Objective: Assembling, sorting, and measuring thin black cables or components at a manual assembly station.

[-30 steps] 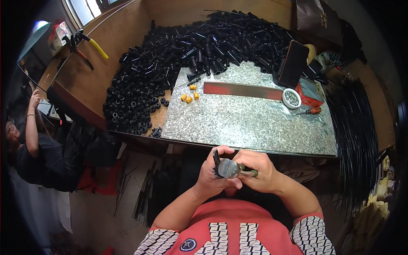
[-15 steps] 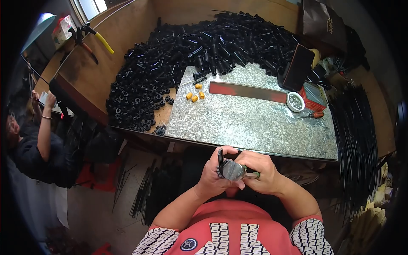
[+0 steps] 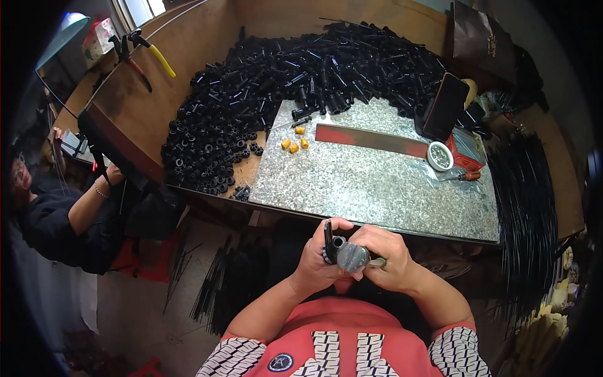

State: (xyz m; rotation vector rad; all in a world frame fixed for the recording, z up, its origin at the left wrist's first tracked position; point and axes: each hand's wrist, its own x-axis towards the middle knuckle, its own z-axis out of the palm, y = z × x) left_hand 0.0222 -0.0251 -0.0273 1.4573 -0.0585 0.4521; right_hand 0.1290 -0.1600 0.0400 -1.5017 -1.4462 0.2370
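In the head view, the left hand (image 3: 313, 262) is curled around slender black rods (image 3: 328, 232) and a black, hollow-ended tube (image 3: 339, 242), while the right hand (image 3: 386, 251) is closed on a green handle (image 3: 377, 262). The brown bag (image 3: 480, 41) bears gold markings too small to read. A scuffed, round, grey metal tool head (image 3: 353, 257) sits between the 2 hands, just beside the tube's round mouth.

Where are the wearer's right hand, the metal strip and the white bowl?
Right hand (image 3: 389, 251): head view, on the back of the hand.
Metal strip (image 3: 372, 140): head view, on its flat face, mid-length.
White bowl (image 3: 442, 169): head view, on its near rim.
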